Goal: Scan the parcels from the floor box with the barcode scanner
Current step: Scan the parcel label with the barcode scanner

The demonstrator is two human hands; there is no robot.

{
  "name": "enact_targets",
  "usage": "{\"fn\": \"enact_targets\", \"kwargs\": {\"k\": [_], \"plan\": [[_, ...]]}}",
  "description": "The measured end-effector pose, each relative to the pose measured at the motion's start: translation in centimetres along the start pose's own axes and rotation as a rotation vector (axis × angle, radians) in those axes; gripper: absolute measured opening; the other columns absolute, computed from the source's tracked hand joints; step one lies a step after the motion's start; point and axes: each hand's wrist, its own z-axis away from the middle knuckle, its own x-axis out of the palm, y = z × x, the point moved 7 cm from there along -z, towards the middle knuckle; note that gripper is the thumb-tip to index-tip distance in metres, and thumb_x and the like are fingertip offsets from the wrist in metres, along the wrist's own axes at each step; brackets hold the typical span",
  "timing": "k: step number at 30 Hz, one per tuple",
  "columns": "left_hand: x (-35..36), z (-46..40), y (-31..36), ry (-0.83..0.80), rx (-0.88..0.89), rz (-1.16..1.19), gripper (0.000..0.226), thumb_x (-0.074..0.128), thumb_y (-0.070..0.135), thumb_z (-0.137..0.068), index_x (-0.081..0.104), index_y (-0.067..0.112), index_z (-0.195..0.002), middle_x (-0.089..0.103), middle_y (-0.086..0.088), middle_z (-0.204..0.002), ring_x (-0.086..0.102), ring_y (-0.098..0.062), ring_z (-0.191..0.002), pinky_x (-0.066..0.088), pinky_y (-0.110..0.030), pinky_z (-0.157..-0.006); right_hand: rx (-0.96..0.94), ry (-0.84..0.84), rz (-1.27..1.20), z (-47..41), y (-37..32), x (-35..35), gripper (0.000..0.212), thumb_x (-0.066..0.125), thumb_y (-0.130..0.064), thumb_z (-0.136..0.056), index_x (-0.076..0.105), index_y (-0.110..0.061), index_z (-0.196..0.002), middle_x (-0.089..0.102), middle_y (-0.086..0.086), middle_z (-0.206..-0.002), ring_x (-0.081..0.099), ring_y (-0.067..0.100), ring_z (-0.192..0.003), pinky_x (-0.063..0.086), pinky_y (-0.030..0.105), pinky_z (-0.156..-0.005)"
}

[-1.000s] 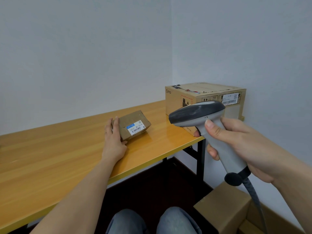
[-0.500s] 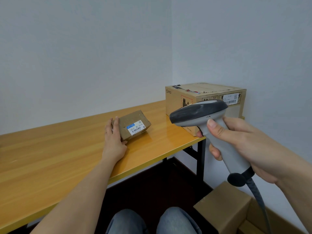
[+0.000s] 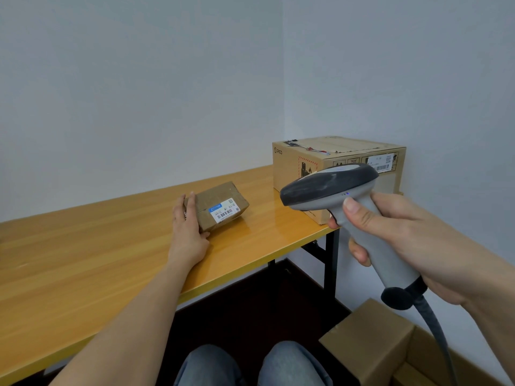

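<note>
**Scanner aimed at small parcel on table, left hand steadying it**

Head view only. My left hand [image 3: 189, 229] lies flat on the table [image 3: 83, 260], fingers straight, resting against the left side of the small parcel [image 3: 220, 205], thumb at its near lower corner. No curl round it, just bracing. The parcel sits toward the table's right end, about midway between front and back edge, with its white barcode label [image 3: 224, 211] facing me and the scanner.

My right hand [image 3: 404, 240] is wrapped round the grey handle of the barcode scanner [image 3: 334, 188], thumb on the top side, a finger underneath near the trigger. The dark head points left toward the parcel, held in the air past the table's front right corner, well apart from the label. Small blue lights show on the scanner neck. The cable [image 3: 437, 335] drops from the handle's butt.

A big cardboard box [image 3: 301, 165] stands at the table's far right corner. The floor box [image 3: 370, 341] is at lower right, flap open; I can't see its contents.

Handling, my guess: the parcel looks light and stiff, brown paper or card taped over, not fragile-looking. On the glossy tabletop it may slide. Best hold is across the two short sides, keeping fingers off the label.
</note>
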Motion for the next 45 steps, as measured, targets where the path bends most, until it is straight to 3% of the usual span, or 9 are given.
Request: {"fn": "enact_targets", "kwargs": {"k": [16,20,23,27,30,33,35,39,45], "plan": [[-0.2,0.0,-0.2,0.006,-0.014,0.038,0.102,0.069,-0.002,-0.078,0.006,0.026,-0.153,0.0,0.003,-0.158,0.011,-0.023,-0.146,0.022,-0.039,-0.116,0.039,-0.017,-0.023,-0.7,0.6,0.5,0.037,0.053,-0.041,-0.083,0.065,-0.011,-0.1,0.06,-0.012,-0.054,0.053,0.006,-0.049,0.044,0.012,-0.048],[-0.5,-0.1,-0.7,0.03,-0.056,0.132,0.099,0.071,0.001,-0.079,0.008,0.021,-0.153,0.001,0.001,-0.157,0.018,-0.024,-0.144,0.023,-0.035,-0.113,0.067,-0.037,-0.012,-1.8,1.8,0.9,0.036,0.065,-0.038,-0.085,0.062,-0.008,-0.105,0.058,0.004,-0.063,0.055,0.01,-0.057,0.045,0.025,-0.06],[-0.7,-0.1,-1.1,0.035,-0.097,0.2,0.1,0.072,0.002,-0.078,0.008,0.018,-0.153,0.001,0.002,-0.156,0.024,-0.023,-0.141,0.026,-0.034,-0.113,0.06,-0.04,0.043,-3.2,2.8,1.5,0.046,0.068,-0.019,-0.065,0.06,-0.011,-0.11,0.063,0.006,-0.08,0.059,0.012,-0.07,0.045,0.03,-0.071],[-1.1,0.1,-0.9,0.074,-0.114,0.289,0.097,0.071,0.001,-0.08,0.008,0.014,-0.153,0.003,-0.003,-0.156,0.029,-0.017,-0.135,0.02,-0.013,-0.101,0.018,0.017,0.28,-6.7,4.2,2.4,0.078,0.071,-0.014,-0.077,0.037,-0.038,-0.144,0.042,-0.001,-0.131,0.058,0.02,-0.101,0.051,0.034,-0.082],[-1.6,0.2,-0.8,0.143,-0.116,0.384,0.095,0.071,-0.001,-0.081,0.01,0.01,-0.152,0.005,-0.008,-0.154,0.032,-0.004,-0.115,0.016,0.007,-0.085,-0.011,0.043,0.47,-10.0,5.2,3.3,0.091,0.069,-0.014,-0.085,0.015,-0.038,-0.154,0.029,-0.006,-0.13,0.056,0.016,-0.092,0.054,0.029,-0.073],[-2.1,0.1,-1.2,0.233,-0.115,0.426,0.095,0.073,-0.001,-0.078,0.013,0.006,-0.151,0.008,-0.012,-0.152,0.032,-0.004,-0.111,0.016,0.015,-0.076,-0.059,0.069,0.645,-13.3,5.8,5.0,0.093,0.072,-0.021,-0.084,0.013,-0.032,-0.155,0.025,-0.003,-0.136,0.048,0.011,-0.091,0.042,0.016,-0.065],[-2.2,0.1,-1.3,0.265,-0.126,0.42,0.096,0.076,0.003,-0.077,0.014,0.007,-0.151,0.01,-0.011,-0.152,0.033,-0.004,-0.114,0.018,0.01,-0.083,-0.081,0.093,0.714,-15.2,6.2,6.3,0.091,0.074,-0.024,-0.083,0.018,-0.029,-0.154,0.024,0.0,-0.141,0.046,0.013,-0.101,0.041,0.02,-0.079],[-2.1,-0.2,-1.7,0.305,-0.094,0.38,0.098,0.079,0.013,-0.075,0.017,0.009,-0.15,0.015,-0.01,-0.15,0.036,-0.024,-0.131,0.027,-0.02,-0.102,-0.078,0.093,0.737,-18.8,8.4,9.6,0.089,0.078,-0.021,-0.08,0.024,-0.026,-0.152,0.023,0.004,-0.144,0.049,0.025,-0.121,0.042,0.033,-0.098],[-2.0,-0.4,-2.2,0.333,-0.082,0.4,0.101,0.081,0.016,-0.073,0.016,0.011,-0.15,0.017,-0.008,-0.147,0.036,-0.027,-0.132,0.031,-0.03,-0.105,-0.061,0.141,0.741,-22.9,11.4,13.0,0.085,0.076,-0.018,-0.08,0.027,-0.028,-0.149,0.025,0.004,-0.141,0.056,0.031,-0.115,0.048,0.041,-0.098]]}}
